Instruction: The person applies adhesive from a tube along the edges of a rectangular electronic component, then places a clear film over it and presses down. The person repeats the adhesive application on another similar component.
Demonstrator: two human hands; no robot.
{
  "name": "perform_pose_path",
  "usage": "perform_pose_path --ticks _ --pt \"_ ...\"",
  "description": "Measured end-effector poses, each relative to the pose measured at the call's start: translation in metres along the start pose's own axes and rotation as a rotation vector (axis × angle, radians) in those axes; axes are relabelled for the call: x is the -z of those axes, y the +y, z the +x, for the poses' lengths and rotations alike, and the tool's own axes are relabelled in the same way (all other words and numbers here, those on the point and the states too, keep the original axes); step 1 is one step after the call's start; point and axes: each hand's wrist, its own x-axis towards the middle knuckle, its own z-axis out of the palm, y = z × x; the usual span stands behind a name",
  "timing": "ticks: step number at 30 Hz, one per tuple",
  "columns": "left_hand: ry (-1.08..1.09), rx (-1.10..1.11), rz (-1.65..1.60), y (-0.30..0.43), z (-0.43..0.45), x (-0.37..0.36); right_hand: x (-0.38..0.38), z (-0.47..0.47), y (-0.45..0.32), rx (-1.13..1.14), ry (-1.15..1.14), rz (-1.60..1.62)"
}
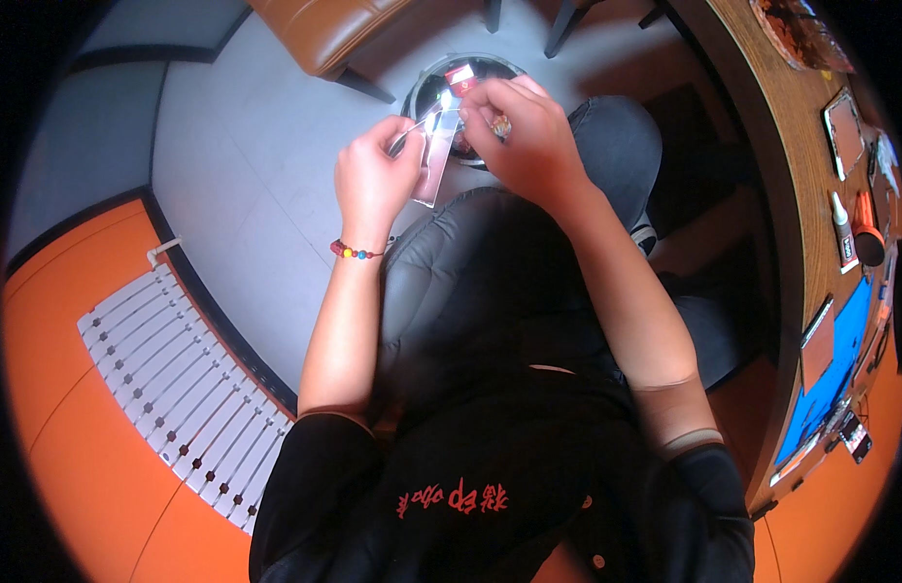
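Observation:
My left hand [378, 171], with a beaded bracelet at the wrist, pinches a thin pale strand [442, 111]. The strand runs across to the fingertips of my right hand [527, 138], which grip its other end. Against my left fingers hangs a clear, shiny flat strip [438, 160], its lower end tilted toward me; whether it is plastic or glass I cannot tell. A small dark loop shows between my left thumb and forefinger. Beneath both hands, on the floor, stands a round waste bin [414, 91] with litter inside, including a red and white packet [462, 79].
A brown leather chair [327, 33] stands beyond the bin. On the right, a wooden table [789, 218] carries a glue bottle [844, 233], a phone-shaped panel [846, 135], an orange-handled tool [866, 229] and a blue mat [808, 415]. A white radiator [181, 393] lines the orange wall at left.

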Motion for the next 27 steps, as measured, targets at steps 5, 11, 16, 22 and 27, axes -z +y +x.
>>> perform_pose_path --ticks 5,11,16,22,27 --pt "0.046 -0.008 0.107 0.0 0.002 0.001 -0.001 -0.005 -0.006 -0.104 -0.08 0.097" --pt "0.048 0.014 -0.019 0.002 0.002 0.001 -0.011 -0.014 -0.017 -0.281 -0.134 0.28" --pt "-0.249 0.033 -0.397 -0.013 0.008 -0.005 -0.023 -0.017 -0.015 -0.157 -0.106 0.151" --pt "-0.53 0.264 -0.958 -0.024 0.007 -0.001 -0.03 -0.019 -0.011 -0.012 -0.062 -0.011" --pt "-0.496 0.188 -0.668 -0.024 0.011 -0.001 -0.03 -0.023 -0.015 0.041 -0.111 -0.081"
